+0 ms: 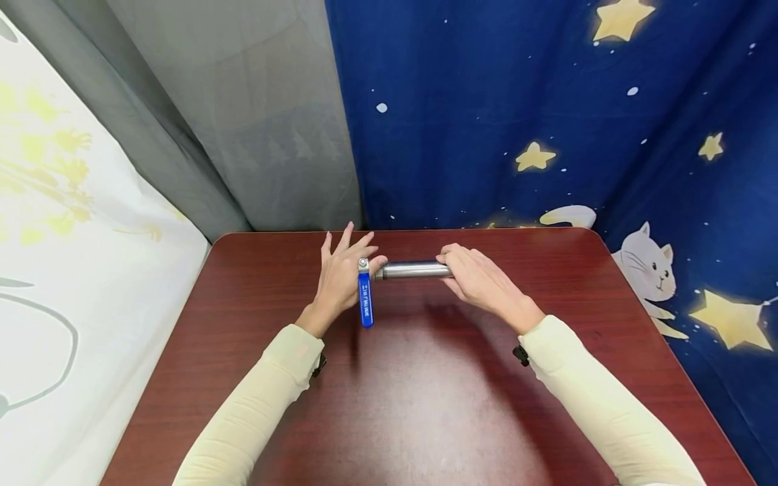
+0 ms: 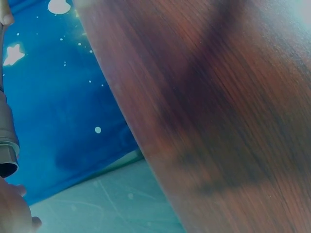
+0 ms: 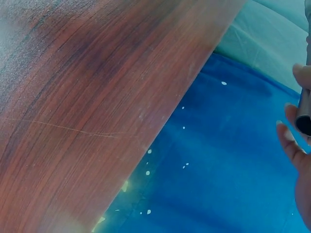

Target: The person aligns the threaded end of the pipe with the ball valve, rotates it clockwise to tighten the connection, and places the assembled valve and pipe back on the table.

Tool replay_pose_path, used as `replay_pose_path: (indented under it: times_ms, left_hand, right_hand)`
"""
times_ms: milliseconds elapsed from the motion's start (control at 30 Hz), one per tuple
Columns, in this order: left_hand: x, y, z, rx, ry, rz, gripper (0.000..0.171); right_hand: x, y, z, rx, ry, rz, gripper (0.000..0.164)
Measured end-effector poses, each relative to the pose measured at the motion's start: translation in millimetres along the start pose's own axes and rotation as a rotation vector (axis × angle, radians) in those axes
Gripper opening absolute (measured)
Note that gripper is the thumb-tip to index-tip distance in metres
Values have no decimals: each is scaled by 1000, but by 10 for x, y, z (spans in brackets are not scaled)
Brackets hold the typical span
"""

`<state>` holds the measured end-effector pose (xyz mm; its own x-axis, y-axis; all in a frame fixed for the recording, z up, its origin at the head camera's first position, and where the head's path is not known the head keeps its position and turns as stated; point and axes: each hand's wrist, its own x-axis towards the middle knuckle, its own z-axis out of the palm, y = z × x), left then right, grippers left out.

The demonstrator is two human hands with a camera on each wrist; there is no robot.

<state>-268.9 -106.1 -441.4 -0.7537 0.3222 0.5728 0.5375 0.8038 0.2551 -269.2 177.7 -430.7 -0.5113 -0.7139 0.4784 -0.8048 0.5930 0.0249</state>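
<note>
A steel ball valve (image 1: 363, 264) with a long blue lever handle (image 1: 365, 300) is joined to a shiny metal pipe (image 1: 416, 270), held level above the table. My left hand (image 1: 340, 273) is at the valve, its fingers straight and spread and its thumb reaching past the valve toward the pipe. The left wrist view shows the valve's open end (image 2: 8, 160) just above part of that hand. My right hand (image 1: 483, 280) grips the pipe's right end from above. In the right wrist view its fingers (image 3: 290, 141) lie about the pipe's hollow end (image 3: 303, 121).
The reddish-brown wooden table (image 1: 413, 405) lies beneath both hands, with its far edge just beyond them. A grey curtain (image 1: 243, 101) and a blue starry curtain (image 1: 462, 121) hang behind it. White patterned fabric (image 1: 91, 270) borders the left side.
</note>
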Motion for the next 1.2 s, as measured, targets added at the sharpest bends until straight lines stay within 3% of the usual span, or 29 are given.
replay_pose_path:
  times_ms: [167, 600, 867, 1033, 1200]
  left_hand:
    - [8, -5, -5, 1, 9, -1, 58]
    - [7, -6, -26, -33, 19, -15, 56]
    - [-13, 12, -15, -69, -8, -38, 56]
    - [-22, 17, -8, -60, -14, -36, 57]
    - [-13, 19, -24, -58, 5, -24, 56]
  right_hand:
    - [-9, 4, -7, -47, 12, -3, 39]
    - [-10, 6, -24, -68, -45, 11, 39]
    - [-16, -18, 3, 14, -59, 51, 49]
    - [-22, -13, 13, 86, -15, 58, 36]
    - [-28, -7, 1, 19, 44, 3, 30]
